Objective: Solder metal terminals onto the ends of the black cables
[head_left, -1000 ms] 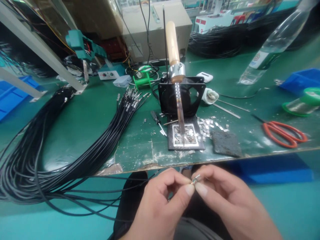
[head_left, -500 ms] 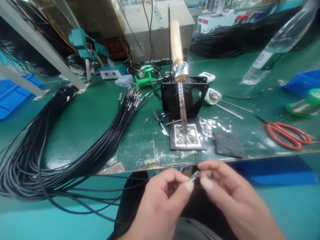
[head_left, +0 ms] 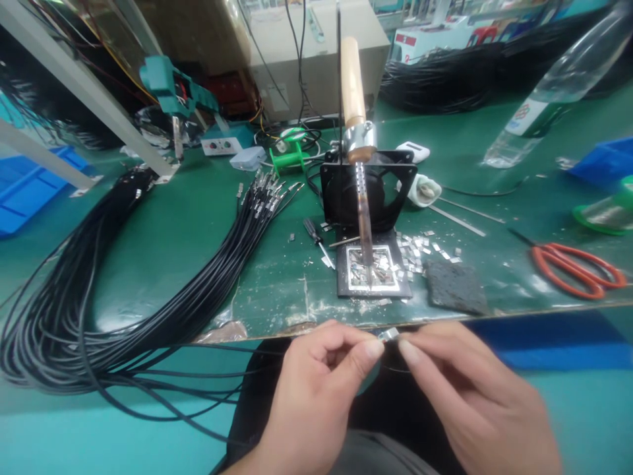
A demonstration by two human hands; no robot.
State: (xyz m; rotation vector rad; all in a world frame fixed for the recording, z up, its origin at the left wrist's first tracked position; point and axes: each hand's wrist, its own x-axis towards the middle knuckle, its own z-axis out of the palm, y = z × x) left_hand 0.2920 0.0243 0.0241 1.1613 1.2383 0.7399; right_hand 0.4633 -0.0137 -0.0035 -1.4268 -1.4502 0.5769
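Note:
Just beyond the near edge of the bench, both my hands meet over my lap around a small silver metal connector. My left hand pinches its left end between thumb and forefinger. The fingertips of my right hand are closed at its right end, where the contact is partly hidden. Black cables pass behind my left hand; whether one joins the connector is hidden. Above, a wooden-handled soldering iron points down at a square tray of small metal bits.
A bundle of black cables with metal ends curves over the left of the bench. Near the tray lie a screwdriver, loose metal pieces and a dark pad. Red-handled scissors, a solder spool and a bottle are at right.
The connector has come up slightly and shows more of its silver face. My right thumb and forefinger, apart before, have drawn together at its right end.

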